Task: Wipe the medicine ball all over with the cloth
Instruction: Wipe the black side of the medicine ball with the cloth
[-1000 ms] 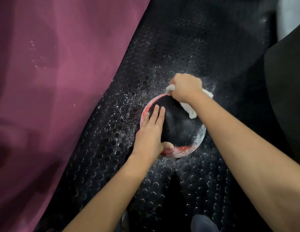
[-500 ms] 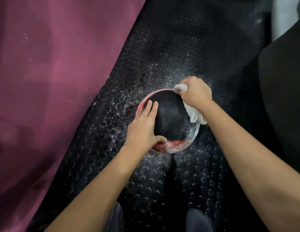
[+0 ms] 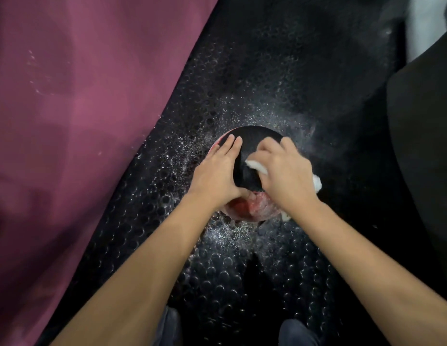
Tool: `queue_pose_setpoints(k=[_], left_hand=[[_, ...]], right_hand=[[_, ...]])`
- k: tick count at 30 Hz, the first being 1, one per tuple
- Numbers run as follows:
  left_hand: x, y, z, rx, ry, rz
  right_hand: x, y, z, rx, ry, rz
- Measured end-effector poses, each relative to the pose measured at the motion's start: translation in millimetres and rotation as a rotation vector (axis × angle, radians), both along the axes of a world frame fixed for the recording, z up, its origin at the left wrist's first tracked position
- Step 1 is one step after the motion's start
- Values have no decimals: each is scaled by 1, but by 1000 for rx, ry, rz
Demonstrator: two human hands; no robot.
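While your flat left hand [image 3: 217, 176] steadies the medicine ball [image 3: 249, 158], keep the cloth [image 3: 257, 167] bunched in your gripping right hand [image 3: 284, 178], pressing firmly toward the dusty red band.

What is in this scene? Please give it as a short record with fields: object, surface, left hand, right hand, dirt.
object: medicine ball, black with red and white near side, resting on the floor
surface: black studded rubber mat, beside a maroon mat
left hand: left hand flat on the ball's left side, fingers straight, steadying it
right hand: right hand holds a white cloth against the ball's right side
dirt: white powder scattered on the mat around the ball
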State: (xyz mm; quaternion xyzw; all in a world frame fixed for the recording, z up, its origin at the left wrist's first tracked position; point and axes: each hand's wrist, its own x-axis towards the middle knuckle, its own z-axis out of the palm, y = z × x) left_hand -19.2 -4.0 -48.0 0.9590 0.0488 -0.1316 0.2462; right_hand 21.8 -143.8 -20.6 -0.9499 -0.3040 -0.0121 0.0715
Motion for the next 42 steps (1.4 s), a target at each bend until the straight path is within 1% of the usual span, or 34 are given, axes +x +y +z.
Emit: queue_pose_setpoints(k=[3, 5, 6, 8, 10, 11, 13, 15, 18, 19, 21, 23, 24, 27, 29, 32, 34, 36, 39, 40, 42], left_hand=[[5, -7, 1, 5, 16, 24], [10, -6, 2, -2, 30, 33], [11, -4, 3, -12, 33, 36], [9, -1, 3, -20, 33, 38], [4, -2, 2, -15, 36, 36], [2, -4, 1, -11, 39, 35], [5, -5, 0, -18, 47, 44], [10, -3, 1, -22, 41, 49], [12, 1, 1, -15, 32, 28], [11, 1, 1, -20, 38, 24], [11, -2, 0, -28, 54, 25], [13, -2, 1, -20, 65, 33], [13, -1, 2, -15, 67, 31], [9, 3, 3, 14, 66, -44], [5, 6, 2, 42, 68, -93], [6, 4, 2, 49, 53, -85], [11, 1, 4, 59, 52, -79], [13, 2, 4, 57, 59, -73], [8, 6, 2, 44, 60, -68], [5, 5, 1, 43, 61, -68], [2, 2, 0, 49, 56, -68]], right_hand=[[23, 1, 0, 30, 44, -112], [21, 4, -2, 34, 19, -154], [13, 3, -4, 25, -2, -123], [-9, -3, -7, 13, -37, 11], [-7, -9, -10, 13, -105, 111], [1, -8, -10, 24, -127, 106], [11, -3, -9, 80, -151, 26], [1, -4, -13, 118, -150, -10], [-23, -18, -22, 136, -166, 101], [-21, -21, -22, 136, -181, 107], [-4, -20, -21, 157, -187, -6], [12, -15, -20, 201, -132, -143], [14, -12, -20, 207, -100, -174], [15, -11, -23, 199, -58, -159], [17, -12, -22, 219, -63, -155], [24, -12, -19, 220, -20, -175], [19, -11, -20, 218, -38, -211], [4, -10, -22, 201, -104, -144], [-14, -23, -30, 164, -220, 99], [-14, -27, -31, 159, -246, 140], [-10, -25, -31, 164, -268, 121]])
